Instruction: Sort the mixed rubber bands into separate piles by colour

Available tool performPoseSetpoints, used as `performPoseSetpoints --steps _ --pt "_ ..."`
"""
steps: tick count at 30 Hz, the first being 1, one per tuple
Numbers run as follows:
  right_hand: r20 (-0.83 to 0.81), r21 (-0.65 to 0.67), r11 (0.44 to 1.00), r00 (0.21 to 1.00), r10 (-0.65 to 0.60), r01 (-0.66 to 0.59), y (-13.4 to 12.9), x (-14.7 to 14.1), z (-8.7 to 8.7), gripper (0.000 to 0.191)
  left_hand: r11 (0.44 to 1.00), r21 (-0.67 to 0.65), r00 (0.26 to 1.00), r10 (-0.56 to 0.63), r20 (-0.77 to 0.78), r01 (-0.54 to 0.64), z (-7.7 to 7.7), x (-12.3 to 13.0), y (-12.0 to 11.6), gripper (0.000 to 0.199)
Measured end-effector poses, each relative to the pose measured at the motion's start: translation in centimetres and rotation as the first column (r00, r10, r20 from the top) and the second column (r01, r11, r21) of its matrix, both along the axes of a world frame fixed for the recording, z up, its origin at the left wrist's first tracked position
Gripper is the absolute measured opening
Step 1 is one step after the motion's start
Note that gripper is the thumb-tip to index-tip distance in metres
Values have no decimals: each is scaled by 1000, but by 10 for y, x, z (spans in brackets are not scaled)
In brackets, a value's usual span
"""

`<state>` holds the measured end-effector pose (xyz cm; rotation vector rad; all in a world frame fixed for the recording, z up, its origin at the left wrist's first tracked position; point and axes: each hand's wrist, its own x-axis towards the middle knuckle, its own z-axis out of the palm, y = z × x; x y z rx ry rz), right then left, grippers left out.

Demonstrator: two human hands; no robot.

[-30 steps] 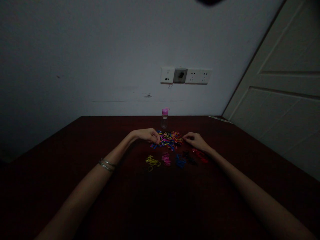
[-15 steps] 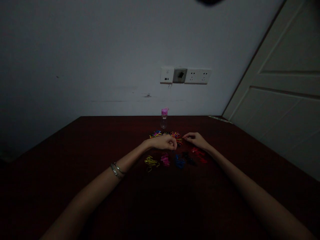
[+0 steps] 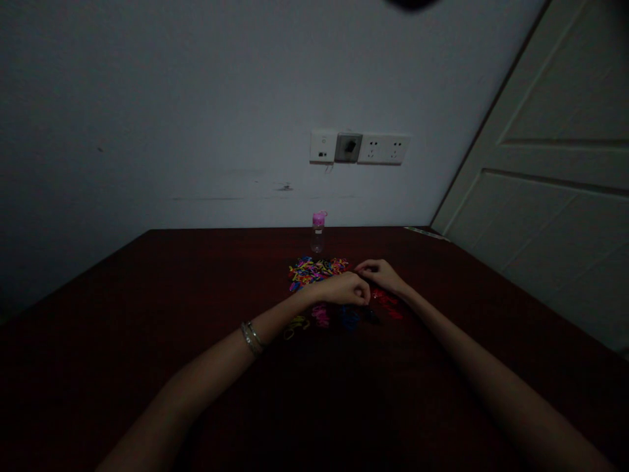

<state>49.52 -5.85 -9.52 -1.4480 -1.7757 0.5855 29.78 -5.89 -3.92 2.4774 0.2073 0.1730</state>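
Observation:
My left hand is closed in a pinch above the black rubber bands; anything between its fingertips is too small to make out. My right hand rests at the right end of a mixed pile of colourful rubber bands, thumb and forefinger pressed together on something I cannot make out. Nearer me, a row of sorted bands runs from yellow bands through pink bands and blue bands to the black ones. Red bands lie below my right hand.
Behind the mixed pile stands a clear bottle with a pink lid. All of this is on a dark red-brown table against a wall with sockets. A pale panelled door is on the right.
My left hand has moved right and slightly nearer me, from the mixed pile to over the black bands, uncovering more of the pile. My right hand stays almost in place.

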Motion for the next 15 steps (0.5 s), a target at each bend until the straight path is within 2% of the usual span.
performPoseSetpoints --steps 5,9,12,15 --pt "-21 -9 1000 1000 -18 18 -2 -2 1 22 998 -32 998 51 28 -50 -3 -2 2 15" --pt "-4 -1 1000 1000 -13 13 -2 -2 2 22 992 -85 993 100 58 -95 3 -9 14 19" --pt "7 -22 999 1000 -26 26 -3 -2 1 23 973 -118 965 217 148 -200 7 -23 37 22" --pt "25 -35 998 998 -52 53 -3 -2 1 24 917 -160 882 396 256 -365 5 -46 70 27"
